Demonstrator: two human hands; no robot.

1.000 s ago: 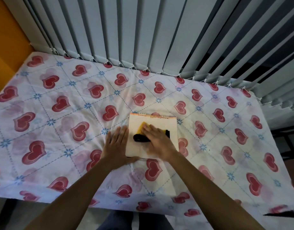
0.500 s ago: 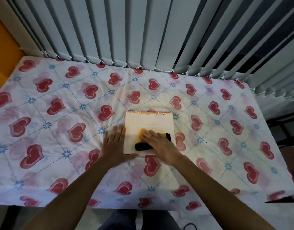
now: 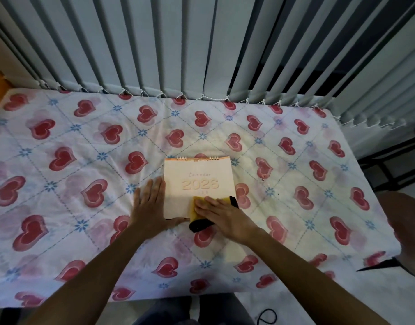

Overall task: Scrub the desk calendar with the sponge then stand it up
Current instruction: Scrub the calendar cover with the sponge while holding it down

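The desk calendar (image 3: 198, 184) lay flat on the heart cloth (image 3: 61, 184), near the middle of the table, with its wire rings at the far edge. A second before, the sponge (image 3: 197, 211) had been up in the middle of the cover. Now it had slid down to the near right corner, and its dark underside hung a little off the near edge. The word "Calendar" and the big year could be seen again.

That looked like one long wipe pulled toward the person, so the scrubbing seemed well under way. The calendar was not stood up yet.

The right hand (image 3: 221, 215) lay flat on top of the sponge, fingers (image 3: 203, 205) straight and pointing left, pressing it down rather than squeezing it. Its arm came in from the lower right.

The left hand (image 3: 150, 205) was spread open on the cloth, touching the calendar's left edge. Its thumb ran along the near edge. It gripped nothing; it just seemed to keep the calendar from sliding. It had stayed in about the same place.
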